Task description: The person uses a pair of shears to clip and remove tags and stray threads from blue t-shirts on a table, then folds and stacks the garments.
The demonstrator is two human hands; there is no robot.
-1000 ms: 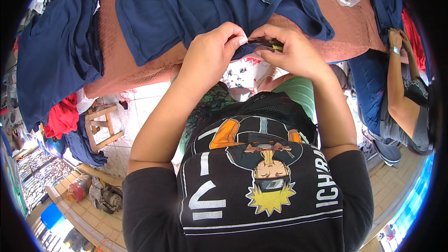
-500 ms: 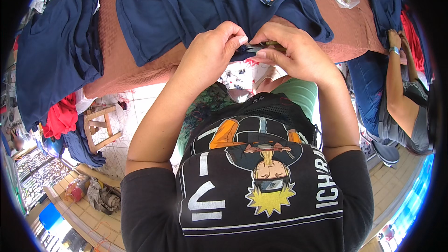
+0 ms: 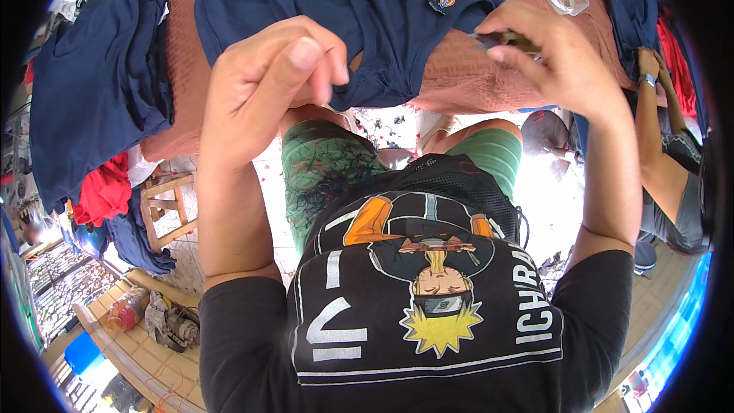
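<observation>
Here's the navy-blue fabric garment (image 3: 394, 34), spread over the brown-cloth-covered tabletop (image 3: 466, 69), its gathered end running toward the near edge, between both hands! The left hand (image 3: 260, 88) is nearer, just left, fingers curled, whether pinching anything I can't tell; the right hand (image 3: 573, 61), farther right, grips a small dark metal tool (image 3: 517, 40).

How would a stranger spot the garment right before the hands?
Find the brown-covered table at the picture's top. Across its middle spreads a navy garment. Unlike the navy clothes at its left, it shows a small dark patch with a colourful emblem.
</observation>
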